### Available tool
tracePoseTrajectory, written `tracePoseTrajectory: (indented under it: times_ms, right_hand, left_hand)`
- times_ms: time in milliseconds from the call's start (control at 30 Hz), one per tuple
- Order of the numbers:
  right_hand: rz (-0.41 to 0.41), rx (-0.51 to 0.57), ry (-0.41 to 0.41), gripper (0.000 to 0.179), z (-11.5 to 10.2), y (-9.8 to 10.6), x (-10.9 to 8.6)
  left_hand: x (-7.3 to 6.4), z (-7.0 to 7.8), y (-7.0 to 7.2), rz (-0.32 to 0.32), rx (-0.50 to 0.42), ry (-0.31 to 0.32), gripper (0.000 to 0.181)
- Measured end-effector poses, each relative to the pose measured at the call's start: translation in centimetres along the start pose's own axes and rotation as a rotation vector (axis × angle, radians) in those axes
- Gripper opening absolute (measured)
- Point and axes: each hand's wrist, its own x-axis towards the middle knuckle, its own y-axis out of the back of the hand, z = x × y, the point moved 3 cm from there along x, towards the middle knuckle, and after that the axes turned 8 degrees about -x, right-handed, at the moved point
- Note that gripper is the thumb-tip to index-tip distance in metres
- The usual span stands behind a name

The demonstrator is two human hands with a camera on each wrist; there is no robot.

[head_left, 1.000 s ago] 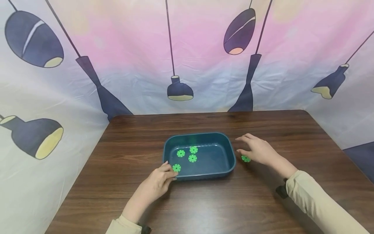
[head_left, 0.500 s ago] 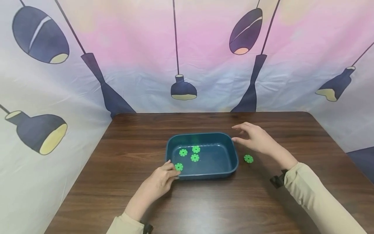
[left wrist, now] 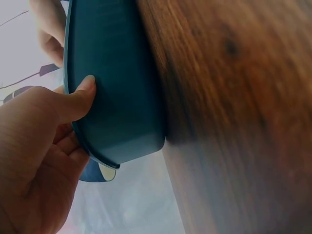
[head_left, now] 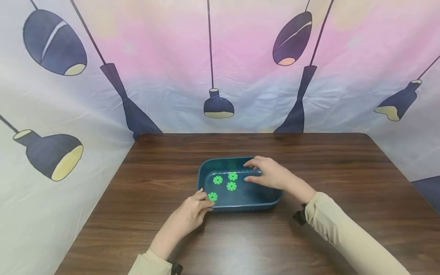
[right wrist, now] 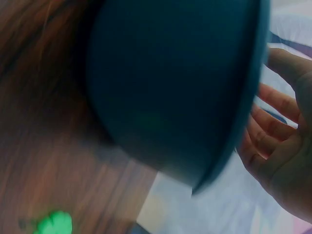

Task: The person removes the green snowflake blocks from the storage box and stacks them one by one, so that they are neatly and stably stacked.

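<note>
While left grip (head_left: pixel 189 213) pinches tray (head_left: pixel 247 196) at near-left edge | right grip (head_left: pixel 271 173) loosely parted, empty | over roomy right half

- Head view: bright, even light; the surface (head_left: pixel 161 168) and backdrop (head_left: pixel 172 57) look fairly sharp, the surface darkening toward its far edge.
- Pale glare spreads over the surface in front of the tray (head_left: pixel 247 207).
- A soft shadow lies beside the right sleeve (head_left: pixel 347 225).
- Left wrist view: dimmer, the surface blurred.
- Right wrist view: darkest; the tray's wall is murky, a green piece (right wrist: pixel 54 223) out of focus.
</note>
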Motion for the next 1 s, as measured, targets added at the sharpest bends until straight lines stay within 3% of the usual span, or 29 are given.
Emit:
tracePoseTrajectory:
  times_ms: [333, 600, 1000]
  right_hand:
    - [-0.114, 0.005, -0.029, 0.051, -2.2, -2.7, 1.2]
    - [-0.188, -0.138, -0.053, 0.051, -3.1, -4.9, 2.3]
    - [-0.227, -0.280, -0.043, 0.051, -4.7, -6.2, 3.3]
  left_hand:
    - [0.4, -0.1, 0.1, -0.023, 0.005, 0.000, 0.015]
    - [0.3, -0.1, 0.2, -0.039, 0.018, 0.032, 0.016]
    - [0.1, 0.0, 0.1, 0.000, -0.002, -0.011, 0.014]
